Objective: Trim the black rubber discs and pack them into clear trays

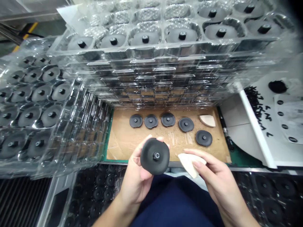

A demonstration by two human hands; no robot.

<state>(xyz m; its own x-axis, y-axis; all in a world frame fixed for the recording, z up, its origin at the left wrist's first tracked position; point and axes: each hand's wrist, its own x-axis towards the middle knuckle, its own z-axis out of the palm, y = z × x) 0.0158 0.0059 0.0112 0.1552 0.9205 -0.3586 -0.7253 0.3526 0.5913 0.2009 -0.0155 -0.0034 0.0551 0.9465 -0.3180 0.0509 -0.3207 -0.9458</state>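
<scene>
In my left hand (139, 176) is a black rounded part (151, 157) with a short central post facing up, its edge gripped by fingers and thumb. My right hand (213, 173) pinches a cream wedge-shaped sponge (189, 162), its pointed tip turned toward the black part; a small gap lies between them. On the cardboard sheet (118, 138) ahead sit several similar black parts in a curved row, among them one at the left end (135, 121) and one nearest my right hand (204, 138). A second cream wedge sponge (207, 120) lies at the right.
Tall stacks of clear plastic trays stand at the back (165, 58) and left (49, 126), their pockets holding black parts. On the right is a white bin (258, 129) with handwriting beside it. A dark pen-like tool (227, 135) lies along the cardboard's right edge.
</scene>
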